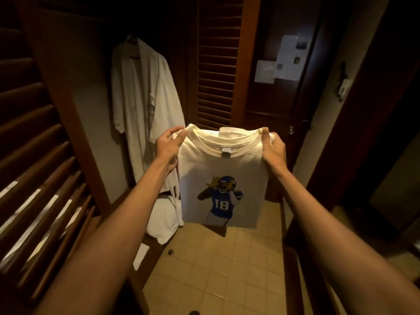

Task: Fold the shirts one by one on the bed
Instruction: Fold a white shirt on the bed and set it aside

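A cream T-shirt (pixel 218 169) hangs in the air in front of me, with a print of a football player in a blue number 18 jersey on it. My left hand (pixel 169 144) pinches its left shoulder beside the collar. My right hand (pixel 272 146) grips the right shoulder at the same height. The shirt's sleeves look tucked behind, so it hangs as a narrow panel above the tiled floor. No bed is in view.
A white bathrobe (pixel 145 105) hangs in the open wardrobe on the left, its hem bunched on the wardrobe floor. Louvred wooden doors (pixel 218 64) stand behind and at left. A dark door (pixel 284 87) with paper notices is at right. Beige floor tiles (pixel 218 269) lie below.
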